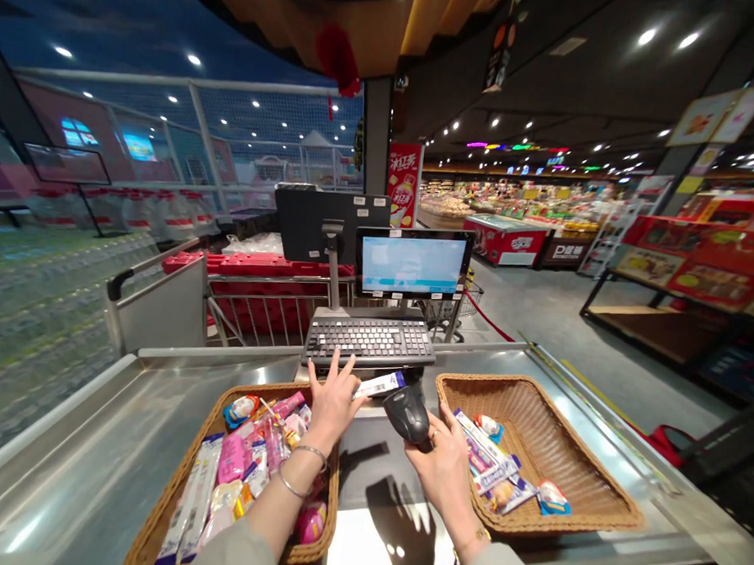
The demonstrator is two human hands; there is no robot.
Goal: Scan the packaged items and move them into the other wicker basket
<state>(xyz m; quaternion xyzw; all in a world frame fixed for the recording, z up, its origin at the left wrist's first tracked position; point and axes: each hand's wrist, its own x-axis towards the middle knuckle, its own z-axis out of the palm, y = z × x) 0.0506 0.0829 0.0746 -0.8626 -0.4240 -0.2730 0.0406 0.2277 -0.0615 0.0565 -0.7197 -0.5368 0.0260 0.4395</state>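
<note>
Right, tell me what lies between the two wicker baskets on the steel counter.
Head view: between the left basket and right basket, a dark counter panel lies under the right hand, which holds a black handheld barcode scanner.

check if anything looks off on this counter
Nothing stands out: the packets sit inside the left wicker basket and right wicker basket, none spilled on the steel counter. The only item outside them is a barcoded packet at the fingers of the left hand, beside the black handheld scanner in the right hand.

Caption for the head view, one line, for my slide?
At a supermarket checkout, the left hand holds a barcoded packet to the black handheld scanner in the right hand, between two wicker baskets.
</note>
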